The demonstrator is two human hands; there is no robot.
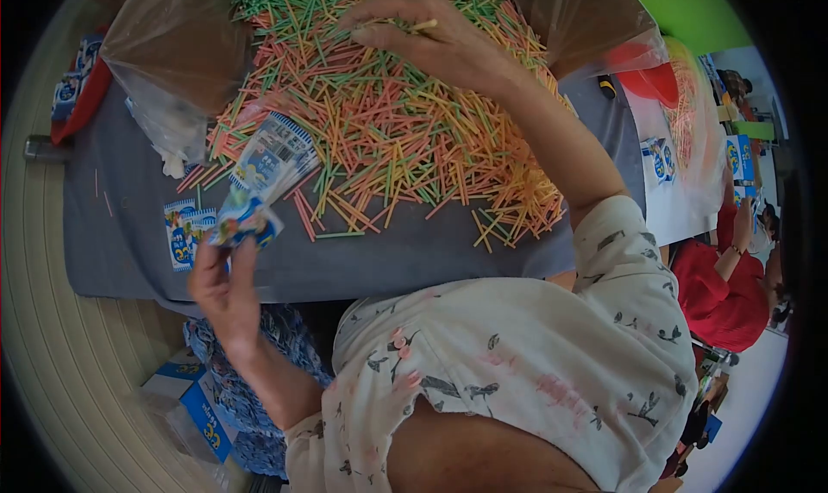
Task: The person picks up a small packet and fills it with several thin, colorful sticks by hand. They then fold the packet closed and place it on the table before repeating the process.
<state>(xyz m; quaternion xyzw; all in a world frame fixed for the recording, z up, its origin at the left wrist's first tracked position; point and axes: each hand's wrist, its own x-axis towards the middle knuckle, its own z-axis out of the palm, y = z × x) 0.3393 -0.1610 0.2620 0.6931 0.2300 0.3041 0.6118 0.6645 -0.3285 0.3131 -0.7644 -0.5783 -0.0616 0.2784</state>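
A big heap of thin coloured sticks (pixel 388 122), orange, green and pink, covers the grey table (pixel 121 208). My right hand (pixel 431 40) reaches over the far part of the heap and pinches a few sticks between thumb and fingers. My left hand (pixel 226 282) is at the table's near edge and holds up a fanned stack of small blue-and-white printed packets (pixel 259 182).
More blue-and-white packets (pixel 183 234) lie flat on the table by my left hand. Clear plastic bags (pixel 172 62) border the heap at the back. Blue boxes (pixel 203 407) sit on the floor. A person in red (pixel 724 295) sits at a neighbouring table on the right.
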